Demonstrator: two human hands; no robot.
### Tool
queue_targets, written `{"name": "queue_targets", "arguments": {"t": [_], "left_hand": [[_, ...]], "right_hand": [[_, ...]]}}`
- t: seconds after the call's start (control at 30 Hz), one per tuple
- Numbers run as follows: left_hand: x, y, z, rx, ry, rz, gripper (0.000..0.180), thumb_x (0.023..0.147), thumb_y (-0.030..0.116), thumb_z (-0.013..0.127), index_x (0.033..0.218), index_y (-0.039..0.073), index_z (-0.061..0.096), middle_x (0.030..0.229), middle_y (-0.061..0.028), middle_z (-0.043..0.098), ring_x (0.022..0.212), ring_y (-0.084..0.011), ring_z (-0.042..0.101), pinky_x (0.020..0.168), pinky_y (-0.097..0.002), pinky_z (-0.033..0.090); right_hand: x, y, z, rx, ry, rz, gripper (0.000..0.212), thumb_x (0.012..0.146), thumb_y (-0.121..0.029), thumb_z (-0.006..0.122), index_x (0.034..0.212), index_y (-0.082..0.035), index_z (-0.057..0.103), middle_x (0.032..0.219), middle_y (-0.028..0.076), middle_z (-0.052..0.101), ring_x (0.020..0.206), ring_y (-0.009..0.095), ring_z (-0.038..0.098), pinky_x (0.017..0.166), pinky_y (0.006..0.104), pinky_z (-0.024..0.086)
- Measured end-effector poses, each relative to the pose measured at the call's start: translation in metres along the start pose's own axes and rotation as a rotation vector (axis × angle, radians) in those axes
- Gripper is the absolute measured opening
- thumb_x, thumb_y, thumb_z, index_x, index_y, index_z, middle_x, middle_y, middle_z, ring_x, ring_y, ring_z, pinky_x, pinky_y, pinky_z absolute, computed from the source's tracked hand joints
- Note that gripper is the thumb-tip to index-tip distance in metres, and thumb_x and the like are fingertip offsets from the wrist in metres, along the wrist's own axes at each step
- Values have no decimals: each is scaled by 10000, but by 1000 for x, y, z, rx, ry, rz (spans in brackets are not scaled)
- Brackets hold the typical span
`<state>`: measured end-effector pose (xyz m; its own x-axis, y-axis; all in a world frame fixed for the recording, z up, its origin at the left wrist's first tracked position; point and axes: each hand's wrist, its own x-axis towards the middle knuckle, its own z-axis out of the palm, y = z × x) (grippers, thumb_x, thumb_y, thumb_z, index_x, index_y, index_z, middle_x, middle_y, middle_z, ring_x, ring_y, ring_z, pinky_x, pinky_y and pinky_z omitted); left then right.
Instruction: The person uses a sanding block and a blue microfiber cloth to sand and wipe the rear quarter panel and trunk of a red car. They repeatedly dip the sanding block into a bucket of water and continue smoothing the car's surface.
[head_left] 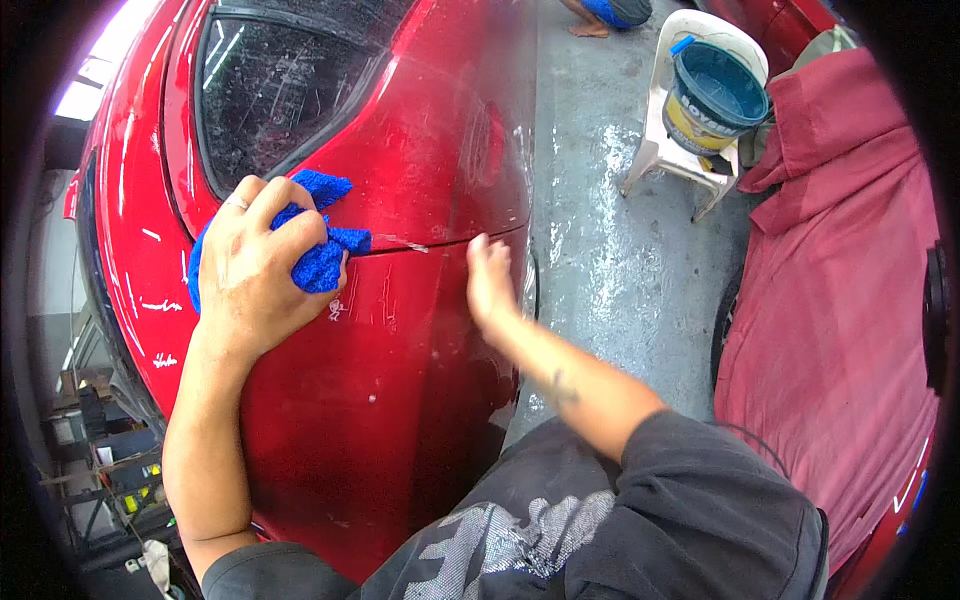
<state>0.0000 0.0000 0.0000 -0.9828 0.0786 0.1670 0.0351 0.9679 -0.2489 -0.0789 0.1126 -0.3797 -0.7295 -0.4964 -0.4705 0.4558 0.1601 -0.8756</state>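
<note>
Head camera view: The left hand grips a bunched blue cloth against a red car, fingers curled around it, at the corner of the car's dark window and near its panel seam. Blurred at the seam's other end, the right hand shows nothing held; I cannot tell how wide its fingers stand or whether they touch the car. From my remote post, I judge the step in hand to be wiping the bodywork; the next move seems to call for even pressure. The cloth's loose folds point toward the car's outer flank, its visible spread roughly following the seam, though the hand hides too much for me to fix a long axis. Beside the car, a white chair bears a bucket; also beside it drapes a maroon cover.
</note>
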Motion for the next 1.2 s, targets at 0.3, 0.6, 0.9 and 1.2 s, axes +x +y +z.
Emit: {"name": "queue_targets", "arguments": {"t": [0.3,0.6,0.9,1.2], "left_hand": [[-10,3,12,-24,63,-14,365,680,70,940,846,96,616,1045,-111,683,955,-349,673,816,-479,558],[-11,6,28,-37,-8,-46,376,653,38,925,833,77,598,1052,-146,683,965,-363,681,833,-488,553],[4,17,35,-81,-103,-18,367,644,23,907,827,67,592,1035,-181,677,948,-379,672,840,-500,534],[10,21,35,-103,-110,-58,370,620,15,896,796,70,576,1026,-189,676,921,-376,660,833,-503,536]], "right_hand": [[-76,-41,15,-94,-115,-173,1062,1193,-721,348,1805,117,127,1890,390,65,1788,481,36,1453,536,58],[-19,7,-10,-64,-68,34,1084,1190,-740,300,1797,138,113,1895,377,38,1795,446,14,1460,506,37],[87,76,-33,-103,9,-2,1051,1192,-735,312,1799,113,187,1897,352,129,1792,431,104,1459,479,106],[143,93,-66,255,-74,155,1054,1184,-750,364,1827,50,124,1929,275,95,1801,371,75,1457,485,91]]}}
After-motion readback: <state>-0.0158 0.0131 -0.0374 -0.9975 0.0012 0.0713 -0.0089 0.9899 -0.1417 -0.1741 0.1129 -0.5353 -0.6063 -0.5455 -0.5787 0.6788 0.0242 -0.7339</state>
